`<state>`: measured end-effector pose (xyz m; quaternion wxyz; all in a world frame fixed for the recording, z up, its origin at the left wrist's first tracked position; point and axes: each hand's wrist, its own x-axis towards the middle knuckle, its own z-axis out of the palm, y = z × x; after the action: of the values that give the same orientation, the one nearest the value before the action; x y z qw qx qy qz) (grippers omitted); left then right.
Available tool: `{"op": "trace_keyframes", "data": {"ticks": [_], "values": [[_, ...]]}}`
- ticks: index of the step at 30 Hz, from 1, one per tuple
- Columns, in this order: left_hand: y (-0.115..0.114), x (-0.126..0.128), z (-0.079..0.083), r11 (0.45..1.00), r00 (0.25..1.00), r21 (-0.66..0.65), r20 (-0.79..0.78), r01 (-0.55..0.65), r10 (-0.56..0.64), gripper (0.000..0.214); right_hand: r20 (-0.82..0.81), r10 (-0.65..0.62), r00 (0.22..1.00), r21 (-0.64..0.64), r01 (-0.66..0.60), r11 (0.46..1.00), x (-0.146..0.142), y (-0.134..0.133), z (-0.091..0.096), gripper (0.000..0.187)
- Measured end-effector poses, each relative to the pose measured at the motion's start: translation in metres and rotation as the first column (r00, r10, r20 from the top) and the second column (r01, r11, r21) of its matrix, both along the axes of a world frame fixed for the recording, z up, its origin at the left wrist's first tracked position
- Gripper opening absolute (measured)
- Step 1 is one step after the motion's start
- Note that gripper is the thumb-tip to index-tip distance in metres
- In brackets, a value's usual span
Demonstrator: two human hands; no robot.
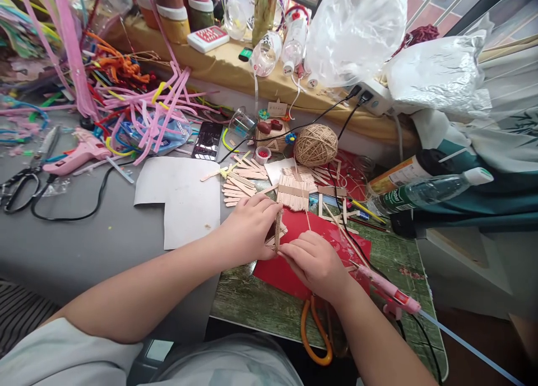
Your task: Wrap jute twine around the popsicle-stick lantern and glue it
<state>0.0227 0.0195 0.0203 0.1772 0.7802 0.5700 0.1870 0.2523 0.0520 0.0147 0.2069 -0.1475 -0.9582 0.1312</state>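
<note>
My left hand [249, 229] is wrapped around a small craft-stick frame [278, 228] with a dark opening and a twine-like edge. My right hand [316, 261] pinches at the lower corner of that frame, thumb and forefinger together. A strand of twine [309, 221] runs up from behind the right hand toward a ball of twine [316, 145]. Just above the hands lies a flat panel of joined craft sticks [293, 193]. Red paper [269, 274] is under both hands. The inside of the frame is mostly hidden by my fingers.
Orange-handled scissors [309, 333] hang over the table's front edge. A pink glue gun [390, 291] lies at right, a second glue gun [82, 152] at left. Loose craft sticks [239, 187], white card [189, 201], a phone [207, 141] and a plastic bottle [432, 190] surround the work area.
</note>
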Motion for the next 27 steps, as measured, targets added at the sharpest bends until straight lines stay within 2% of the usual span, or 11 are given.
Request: {"op": "trace_keyframes", "data": {"ticks": [6,12,19,27], "values": [[-0.001,0.0,0.001,1.0,1.0,0.017,0.006,0.001,-0.002,0.084,-0.011,-0.028,1.0,0.043,0.028,0.999,0.0,0.0,-0.001,0.014],[-0.001,0.001,0.005,1.0,1.0,0.019,-0.001,0.009,-0.009,0.082,-0.007,-0.005,1.0,0.073,0.006,0.997,0.002,0.021,0.002,0.014],[-0.001,-0.005,0.006,0.994,0.994,0.025,0.018,0.108,-0.109,0.079,-0.114,0.014,0.993,-0.15,-0.031,0.988,-0.001,0.05,0.007,0.014],[-0.011,-0.007,0.011,0.97,0.97,-0.01,-0.009,0.241,-0.241,0.086,-0.202,-0.058,0.978,-0.343,-0.016,0.939,0.008,0.046,0.0,0.011]]}}
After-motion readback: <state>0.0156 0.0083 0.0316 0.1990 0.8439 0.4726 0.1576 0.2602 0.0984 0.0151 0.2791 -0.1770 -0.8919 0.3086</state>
